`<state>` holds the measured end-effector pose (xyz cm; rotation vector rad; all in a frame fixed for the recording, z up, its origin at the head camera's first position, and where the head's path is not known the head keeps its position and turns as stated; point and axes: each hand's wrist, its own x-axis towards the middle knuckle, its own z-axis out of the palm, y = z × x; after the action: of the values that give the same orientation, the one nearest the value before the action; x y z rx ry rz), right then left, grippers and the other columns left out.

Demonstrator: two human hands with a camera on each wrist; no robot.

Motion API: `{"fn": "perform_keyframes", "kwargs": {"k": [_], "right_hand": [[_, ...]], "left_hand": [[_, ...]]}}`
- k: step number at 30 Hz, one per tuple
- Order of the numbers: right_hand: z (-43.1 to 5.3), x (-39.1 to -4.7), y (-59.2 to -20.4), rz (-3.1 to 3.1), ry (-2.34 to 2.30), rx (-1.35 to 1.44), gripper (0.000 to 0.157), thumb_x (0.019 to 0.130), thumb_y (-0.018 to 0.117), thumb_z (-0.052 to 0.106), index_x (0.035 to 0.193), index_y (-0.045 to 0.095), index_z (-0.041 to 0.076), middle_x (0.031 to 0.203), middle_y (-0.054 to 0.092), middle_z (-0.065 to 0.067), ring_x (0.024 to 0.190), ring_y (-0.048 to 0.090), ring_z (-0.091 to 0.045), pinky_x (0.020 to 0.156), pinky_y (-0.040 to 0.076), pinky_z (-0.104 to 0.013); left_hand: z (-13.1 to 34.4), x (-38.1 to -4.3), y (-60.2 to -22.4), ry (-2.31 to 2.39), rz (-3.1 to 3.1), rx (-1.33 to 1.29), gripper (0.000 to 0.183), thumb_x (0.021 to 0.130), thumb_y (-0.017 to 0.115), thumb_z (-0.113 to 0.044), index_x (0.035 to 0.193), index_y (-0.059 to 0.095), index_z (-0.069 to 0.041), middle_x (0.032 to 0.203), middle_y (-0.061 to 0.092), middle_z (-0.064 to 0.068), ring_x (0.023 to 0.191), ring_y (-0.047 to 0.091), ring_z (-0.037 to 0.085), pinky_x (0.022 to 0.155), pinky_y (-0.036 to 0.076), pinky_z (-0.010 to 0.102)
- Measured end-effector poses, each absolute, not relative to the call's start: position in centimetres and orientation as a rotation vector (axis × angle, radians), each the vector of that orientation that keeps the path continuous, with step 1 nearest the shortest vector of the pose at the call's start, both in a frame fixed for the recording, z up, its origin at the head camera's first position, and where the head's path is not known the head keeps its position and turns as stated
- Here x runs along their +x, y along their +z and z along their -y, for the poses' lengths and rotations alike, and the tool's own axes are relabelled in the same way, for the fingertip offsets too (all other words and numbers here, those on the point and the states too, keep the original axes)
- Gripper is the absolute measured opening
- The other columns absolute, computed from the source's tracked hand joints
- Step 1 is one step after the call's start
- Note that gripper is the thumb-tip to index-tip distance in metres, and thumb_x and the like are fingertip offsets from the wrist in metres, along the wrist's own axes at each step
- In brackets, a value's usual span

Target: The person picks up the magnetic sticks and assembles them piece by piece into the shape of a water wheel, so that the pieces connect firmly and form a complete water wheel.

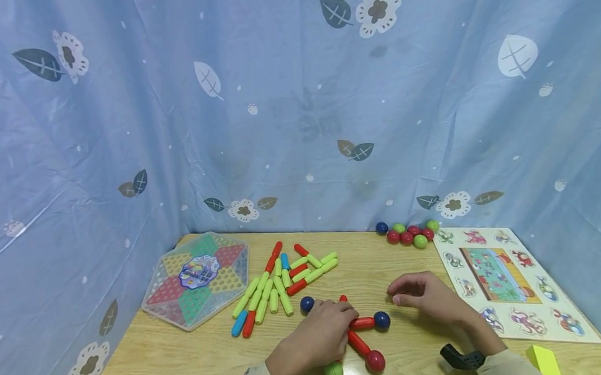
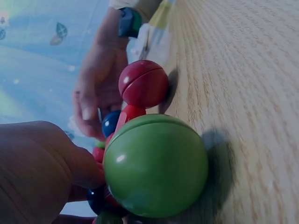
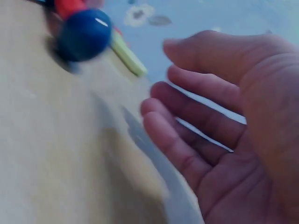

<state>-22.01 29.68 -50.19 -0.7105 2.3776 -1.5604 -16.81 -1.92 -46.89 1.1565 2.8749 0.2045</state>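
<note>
My left hand [image 1: 326, 333] bends over the middle of a star-like assembly of red rods [image 1: 359, 343] on the table, its fingers gripping the centre and hiding the joint there. Balls cap the rod ends: a dark blue ball [image 1: 381, 320] at the right, a dark red ball [image 1: 375, 361] at the front right, and a green ball [image 2: 156, 165] large in the left wrist view. Another blue ball [image 1: 307, 305] shows just past the left knuckles. Off to the right, my right hand [image 1: 431, 297] hovers above the table, fingers loosely bent with nothing in them.
Yellow-green, red and blue rods [image 1: 265, 291] lie in a loose pile left of centre. A star-patterned game board [image 1: 189, 306] is at the left. Several coloured balls [image 1: 407, 238] cluster at the back, beside a picture puzzle board [image 1: 513, 312]. A yellow block [image 1: 544, 360] lies front right.
</note>
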Motion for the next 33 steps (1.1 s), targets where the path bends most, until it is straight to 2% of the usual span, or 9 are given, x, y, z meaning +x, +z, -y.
{"fn": "perform_keyframes", "kwargs": {"k": [5, 8, 12, 16, 20, 23, 26, 30, 33], "right_hand": [[-32.5, -23.3, -49.7, -2.545, -1.681, -0.617, 0.027, 0.106, 0.074, 0.013, 0.128, 0.075, -0.004, 0.122, 0.079, -0.02, 0.105, 0.078, -0.011, 0.086, 0.063, -0.024], [-34.2, -24.4, -49.6, -2.63, -1.757, -0.578, 0.03, 0.106, 0.073, 0.01, 0.131, 0.073, -0.006, 0.122, 0.08, -0.014, 0.105, 0.079, -0.01, 0.086, 0.063, -0.023], [-36.0, -26.2, -49.6, -2.762, -1.768, -0.48, 0.035, 0.107, 0.073, 0.014, 0.134, 0.071, -0.007, 0.122, 0.081, -0.003, 0.102, 0.075, 0.001, 0.086, 0.06, -0.017], [-36.8, -27.8, -49.9, -2.897, -1.669, -0.328, 0.042, 0.105, 0.077, 0.026, 0.136, 0.072, -0.002, 0.127, 0.079, -0.01, 0.102, 0.07, 0.011, 0.085, 0.058, -0.013], [-36.9, -29.2, -50.2, -2.986, -1.551, -0.184, 0.047, 0.103, 0.079, 0.037, 0.138, 0.074, 0.005, 0.131, 0.077, -0.017, 0.099, 0.066, 0.014, 0.083, 0.056, -0.012], [-36.6, -30.0, -50.5, -3.046, -1.484, -0.139, 0.048, 0.102, 0.08, 0.037, 0.139, 0.074, 0.006, 0.128, 0.077, -0.02, 0.097, 0.068, 0.007, 0.081, 0.056, -0.013], [-36.0, -30.9, -50.7, -3.151, -1.363, -0.17, 0.045, 0.1, 0.083, 0.031, 0.135, 0.076, 0.004, 0.118, 0.079, -0.02, 0.095, 0.073, -0.009, 0.077, 0.057, -0.018], [-35.2, -31.2, -50.8, -3.282, -1.187, -0.203, 0.038, 0.097, 0.085, 0.023, 0.128, 0.078, 0.001, 0.104, 0.08, -0.02, 0.091, 0.076, -0.03, 0.077, 0.059, -0.037], [-34.2, -30.6, -50.9, -3.316, -1.185, -0.186, 0.034, 0.097, 0.084, 0.021, 0.126, 0.078, 0.002, 0.101, 0.081, -0.019, 0.089, 0.076, -0.029, 0.078, 0.059, -0.038]], "left_hand": [[1.9, -16.9, -47.0, 0.228, -2.876, 1.208, 0.032, 0.1, 0.075, -0.012, 0.131, 0.077, -0.018, 0.133, 0.075, -0.007, 0.124, 0.07, 0.015, 0.105, 0.056, 0.04], [2.0, -17.0, -47.0, 0.238, -2.881, 1.227, 0.031, 0.099, 0.074, -0.011, 0.129, 0.078, -0.019, 0.131, 0.076, -0.008, 0.123, 0.07, 0.014, 0.104, 0.056, 0.039], [2.0, -17.0, -47.0, 0.249, -2.882, 1.253, 0.031, 0.097, 0.074, -0.009, 0.126, 0.079, -0.019, 0.127, 0.077, -0.01, 0.121, 0.071, 0.013, 0.101, 0.056, 0.036], [2.1, -17.0, -47.0, 0.276, -2.853, 1.243, 0.034, 0.097, 0.073, -0.006, 0.127, 0.078, -0.021, 0.129, 0.076, -0.01, 0.12, 0.07, 0.013, 0.101, 0.055, 0.035], [2.2, -17.0, -47.0, 0.281, -2.826, 1.219, 0.037, 0.098, 0.074, -0.007, 0.13, 0.077, -0.023, 0.131, 0.075, -0.009, 0.117, 0.07, 0.012, 0.101, 0.054, 0.036], [2.2, -17.1, -47.1, 0.257, -2.829, 1.22, 0.04, 0.097, 0.073, -0.007, 0.133, 0.076, -0.023, 0.133, 0.074, -0.009, 0.118, 0.07, 0.012, 0.1, 0.054, 0.036], [2.2, -17.1, -47.2, 0.237, -2.844, 1.24, 0.04, 0.098, 0.072, -0.007, 0.135, 0.076, -0.02, 0.135, 0.074, -0.008, 0.12, 0.071, 0.013, 0.101, 0.056, 0.035], [2.2, -17.1, -47.2, 0.241, -2.86, 1.286, 0.033, 0.097, 0.073, -0.007, 0.128, 0.077, -0.017, 0.124, 0.076, -0.007, 0.11, 0.072, 0.01, 0.098, 0.059, 0.032], [2.1, -17.2, -47.2, 0.253, -2.863, 1.314, 0.028, 0.096, 0.073, -0.006, 0.122, 0.077, -0.016, 0.117, 0.076, -0.007, 0.103, 0.072, 0.008, 0.095, 0.06, 0.031]]}}
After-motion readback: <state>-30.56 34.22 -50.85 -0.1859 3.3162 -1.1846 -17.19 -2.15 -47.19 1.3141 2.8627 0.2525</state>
